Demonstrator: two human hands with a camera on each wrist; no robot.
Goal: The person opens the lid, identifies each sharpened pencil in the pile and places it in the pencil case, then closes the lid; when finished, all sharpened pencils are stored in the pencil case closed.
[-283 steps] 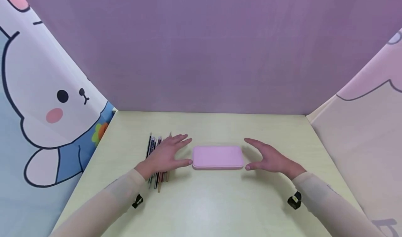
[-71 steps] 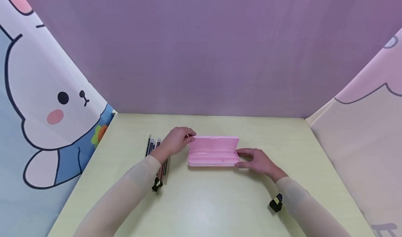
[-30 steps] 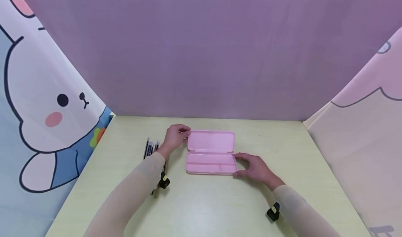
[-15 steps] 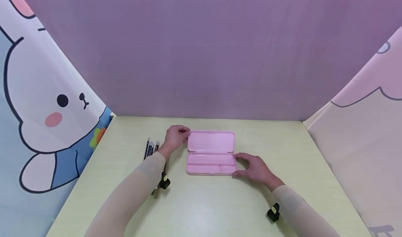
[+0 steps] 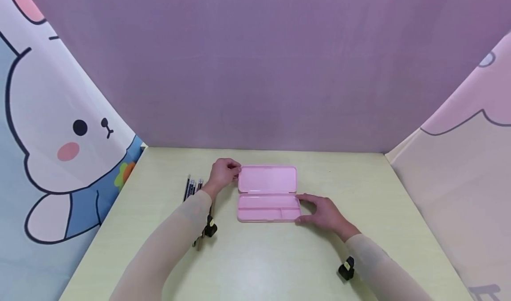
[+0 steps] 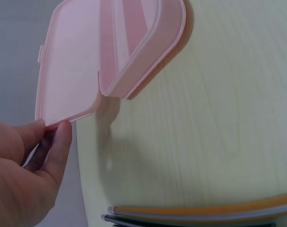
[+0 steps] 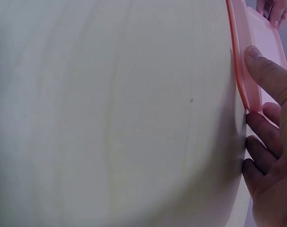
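Observation:
A pink pencil case [image 5: 261, 215] lies unfolded on the table, its lid [image 5: 268, 179] tipped back toward the rear. Inside the base, low dividers form long and short compartments, with nothing in them. My left hand [image 5: 222, 174] pinches the lid's left edge between thumb and fingers; the left wrist view shows this lid corner [image 6: 70, 94] close up. At the base's right end, my right hand [image 5: 325, 212] spans the case, thumb at the front corner and fingers at the back. In the right wrist view the thumb [image 7: 266, 71] overlaps the case wall.
Several pencils [image 5: 186, 188] lie in a bunch left of the case, partly hidden under my left forearm. Their ends [image 6: 112, 210] show in the left wrist view. A purple panel [image 5: 263, 70] stands behind the table [image 5: 255, 265], with printed cloth at both sides.
Earlier the case was closed with both hands apart from it. The left hand then swung the lid up and back while the right hand held the base. Over the last second almost nothing moved.

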